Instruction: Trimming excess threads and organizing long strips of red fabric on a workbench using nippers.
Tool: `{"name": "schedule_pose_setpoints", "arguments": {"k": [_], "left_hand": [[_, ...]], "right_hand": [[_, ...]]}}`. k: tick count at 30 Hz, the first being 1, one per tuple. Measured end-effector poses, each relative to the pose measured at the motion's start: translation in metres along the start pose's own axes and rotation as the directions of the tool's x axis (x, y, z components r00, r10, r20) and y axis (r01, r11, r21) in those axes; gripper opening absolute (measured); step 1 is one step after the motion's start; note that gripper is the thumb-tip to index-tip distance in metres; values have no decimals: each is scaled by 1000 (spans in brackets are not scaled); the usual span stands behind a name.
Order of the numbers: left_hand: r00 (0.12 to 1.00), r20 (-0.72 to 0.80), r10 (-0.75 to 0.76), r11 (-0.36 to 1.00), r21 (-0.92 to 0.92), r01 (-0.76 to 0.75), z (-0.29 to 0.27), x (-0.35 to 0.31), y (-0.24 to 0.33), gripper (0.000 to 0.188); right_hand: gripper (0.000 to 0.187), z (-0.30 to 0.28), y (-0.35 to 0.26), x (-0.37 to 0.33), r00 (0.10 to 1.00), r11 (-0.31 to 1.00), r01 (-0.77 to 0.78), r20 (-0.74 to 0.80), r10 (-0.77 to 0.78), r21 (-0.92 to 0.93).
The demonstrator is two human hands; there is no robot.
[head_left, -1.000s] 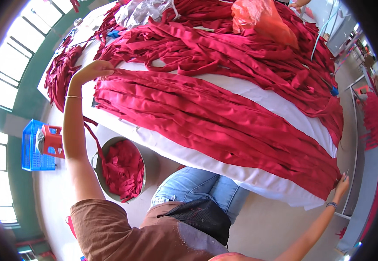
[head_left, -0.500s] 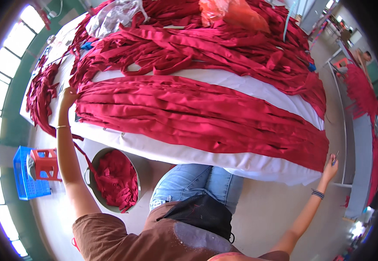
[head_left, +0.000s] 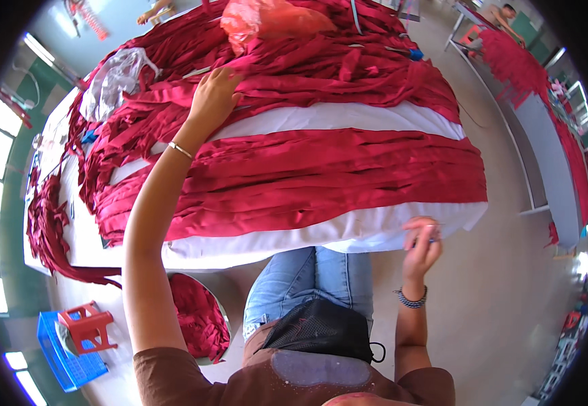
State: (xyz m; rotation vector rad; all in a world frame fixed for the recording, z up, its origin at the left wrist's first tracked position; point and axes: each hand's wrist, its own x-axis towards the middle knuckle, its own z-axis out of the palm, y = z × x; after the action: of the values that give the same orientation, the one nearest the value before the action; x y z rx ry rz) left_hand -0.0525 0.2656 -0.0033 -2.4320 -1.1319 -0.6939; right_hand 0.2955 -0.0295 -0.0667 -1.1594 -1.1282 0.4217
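My left hand [head_left: 216, 98] reaches over the far heap of dark-red fabric strips [head_left: 307, 88], its fingers outstretched and apart. It touches or hovers just over the heap; which one I cannot tell. Nearer to me, a flat layer of long red fabric strips [head_left: 321, 169] lies across the white-covered table [head_left: 253, 245]. My right hand [head_left: 422, 247] is off the table's front right edge, slightly blurred, its fingers closed round small thread snips [head_left: 435, 237]. Only a bit of the snips shows.
An orange plastic bag [head_left: 267, 24] and a silvery-white bag [head_left: 118, 81] lie on the heap. A bucket of red scraps [head_left: 199, 318] stands below the table, with a blue crate [head_left: 71, 358] and red stool [head_left: 87, 328] to its left. Another person [head_left: 500, 17] sits far right.
My left hand has left the left end of the near layer and moved right and away, over the far heap. My right hand has drawn back from the layer's right end, leftward.
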Motion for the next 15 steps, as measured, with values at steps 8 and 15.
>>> {"name": "schedule_pose_setpoints", "arguments": {"k": [8,15], "left_hand": [[995,-15,-97,845,-530,75,-71,-4,43,10],[967,212,-141,862,-454,225,-159,-49,153,17]], "right_hand": [[34,8,-9,-36,940,929,-324,172,294,182],[37,36,-22,-19,823,869,-471,430,371,151]]}}
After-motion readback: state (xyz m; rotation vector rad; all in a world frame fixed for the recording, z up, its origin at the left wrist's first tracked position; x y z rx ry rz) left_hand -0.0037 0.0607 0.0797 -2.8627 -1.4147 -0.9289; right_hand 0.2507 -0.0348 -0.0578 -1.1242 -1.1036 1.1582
